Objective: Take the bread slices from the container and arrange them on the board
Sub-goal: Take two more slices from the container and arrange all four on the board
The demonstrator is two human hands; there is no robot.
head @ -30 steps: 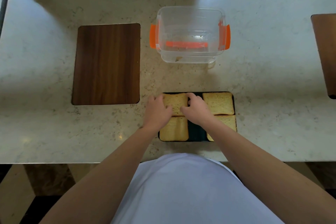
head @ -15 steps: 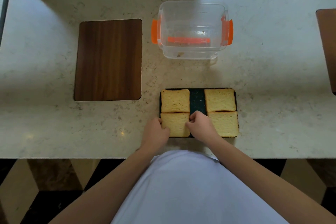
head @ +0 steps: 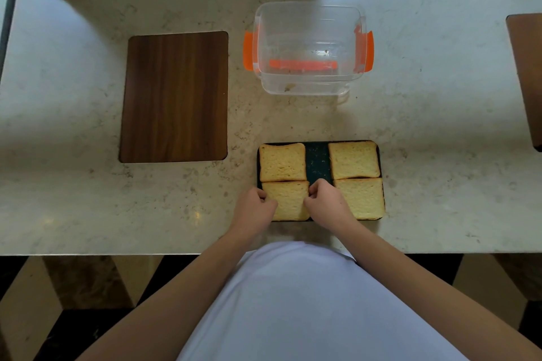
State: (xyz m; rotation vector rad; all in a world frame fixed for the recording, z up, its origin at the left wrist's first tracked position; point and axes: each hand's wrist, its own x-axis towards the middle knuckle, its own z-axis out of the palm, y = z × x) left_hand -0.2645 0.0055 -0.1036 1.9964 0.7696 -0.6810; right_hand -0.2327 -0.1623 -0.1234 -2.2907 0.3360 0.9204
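Lying on the dark board [head: 319, 159] with three other slices, the near-left slice [head: 289, 199] is pinched at its left edge by the left hand [head: 254, 208] and at its right edge by the right hand [head: 327, 204], fingers curled; the container [head: 308, 47] stands beyond on the counter [head: 440, 114].

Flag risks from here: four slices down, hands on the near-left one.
1. Near-left slice and near-right slice overhang the dark board's front edge; nudging could slide either off.
2. Left hand and right hand pinch the slice's sides; soft bread may dent or tear.
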